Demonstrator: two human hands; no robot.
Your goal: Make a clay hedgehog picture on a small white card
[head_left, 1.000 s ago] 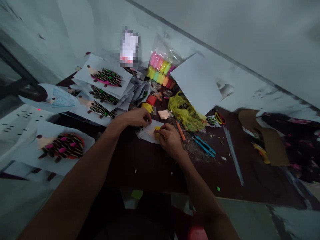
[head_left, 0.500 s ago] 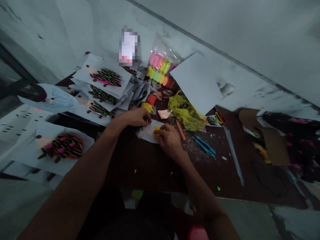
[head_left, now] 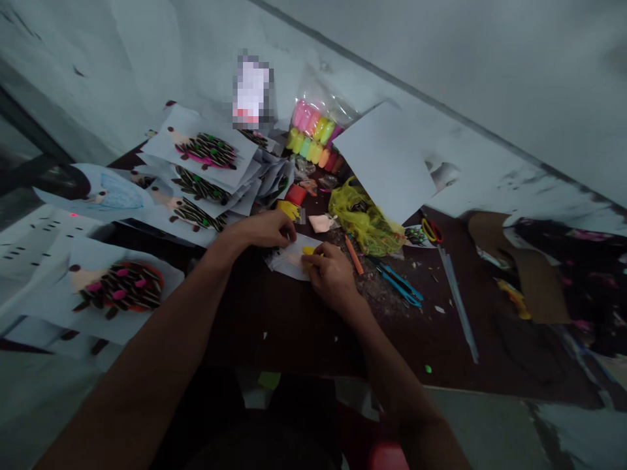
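Table [head_left: 289,333]: dark, scrap-strewn.
Left hand [head_left: 264,229]: fingers curled; grip cannot be told.
Right hand [head_left: 336,275]: yellow piece [head_left: 307,250] pinched over paper [head_left: 292,267].
Risk: paper could be creased by hard pressing.

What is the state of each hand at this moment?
Left hand: fingers curled over the white paper, grip unclear.
Right hand: fingers on yellow piece, closure unclear.

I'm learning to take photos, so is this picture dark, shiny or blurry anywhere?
In the head view, the light is dim and the table nearly black; small glints shine on the clear bag; the bright rectangle is broken into blocks; the dark cloth looks smeared; the yellow piece by the right hand is too soft for fine detail.
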